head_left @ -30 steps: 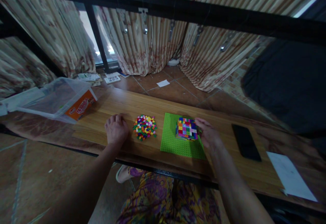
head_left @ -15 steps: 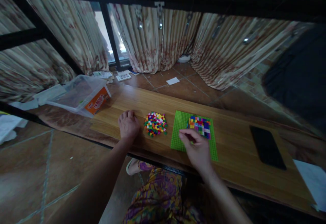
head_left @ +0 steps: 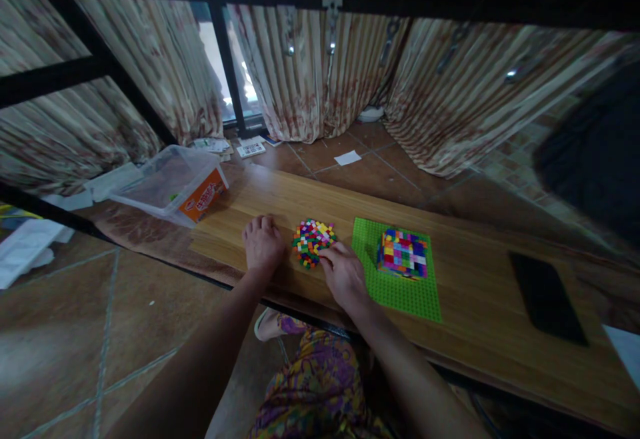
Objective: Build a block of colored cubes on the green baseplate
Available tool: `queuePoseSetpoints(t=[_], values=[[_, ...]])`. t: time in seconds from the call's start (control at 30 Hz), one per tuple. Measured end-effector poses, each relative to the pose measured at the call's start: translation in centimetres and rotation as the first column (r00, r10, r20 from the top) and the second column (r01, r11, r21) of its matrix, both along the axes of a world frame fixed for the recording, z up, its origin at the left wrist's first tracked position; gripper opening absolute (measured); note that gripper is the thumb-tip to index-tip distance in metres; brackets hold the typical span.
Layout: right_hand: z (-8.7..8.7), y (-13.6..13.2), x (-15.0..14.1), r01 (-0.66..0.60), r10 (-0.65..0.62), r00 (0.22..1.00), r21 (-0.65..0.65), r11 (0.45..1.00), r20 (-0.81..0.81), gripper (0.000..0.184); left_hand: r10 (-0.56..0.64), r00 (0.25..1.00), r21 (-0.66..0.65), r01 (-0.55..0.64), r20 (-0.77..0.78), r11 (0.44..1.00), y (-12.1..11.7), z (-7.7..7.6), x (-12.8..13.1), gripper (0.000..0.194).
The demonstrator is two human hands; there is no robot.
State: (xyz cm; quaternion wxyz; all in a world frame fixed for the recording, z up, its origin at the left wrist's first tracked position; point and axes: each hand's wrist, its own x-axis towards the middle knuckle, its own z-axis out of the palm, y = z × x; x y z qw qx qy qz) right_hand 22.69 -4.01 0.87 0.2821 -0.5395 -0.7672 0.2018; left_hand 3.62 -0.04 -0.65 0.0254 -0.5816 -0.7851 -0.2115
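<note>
My right hand [head_left: 346, 274] is at the right edge of a loose pile of small coloured building bricks [head_left: 311, 239]. Its thumb and forefinger are pinched together there; whether a brick is between them is too small to make out. Left of the pile, my left hand [head_left: 263, 244] rests on the tabletop, its fingers lying on the wood and holding nothing visible. To the right lies a green studded baseplate [head_left: 400, 298]. On its upper right part stands a multicoloured block of bricks [head_left: 403, 252], raised above the plate.
A clear plastic box [head_left: 170, 179] with an orange label stands at the left end of the wooden table [head_left: 300, 192]. Toward the right end lies a black phone-like slab [head_left: 547, 299]. Curtains [head_left: 310, 79] and a dark metal frame rise beyond the table.
My right hand has moved left from above the baseplate to the brick pile, uncovering the brick block. My left hand stays beside the pile. The whole view has shifted slightly.
</note>
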Motion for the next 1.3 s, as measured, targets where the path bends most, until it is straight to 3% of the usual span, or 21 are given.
queuePoseSetpoints(t=[0.2,0.43,0.9,1.3], values=[[-0.6,1.0,0.0,0.023,-0.024,0.999,-0.040,0.999,-0.025,0.018,-0.001,1.000,-0.003,0.001,0.003,1.000,0.0,0.0,0.0,0.033],[0.0,2.1,-0.1,-0.039,0.044,0.994,-0.051,0.998,0.100,0.014,-0.006,1.000,0.014,0.006,-0.014,1.000,0.0,-0.1,-0.1,0.032],[0.7,1.2,1.6,-0.069,0.068,0.990,0.009,0.998,0.128,0.019,-0.008,0.999,0.030,0.010,-0.035,0.999,0.0,-0.1,-0.1,0.032],[0.0,1.6,0.4,-0.082,0.071,0.973,0.040,0.996,0.217,0.007,0.009,0.998,0.019,-0.008,-0.055,1.000,0.0,-0.1,0.0,0.031]])
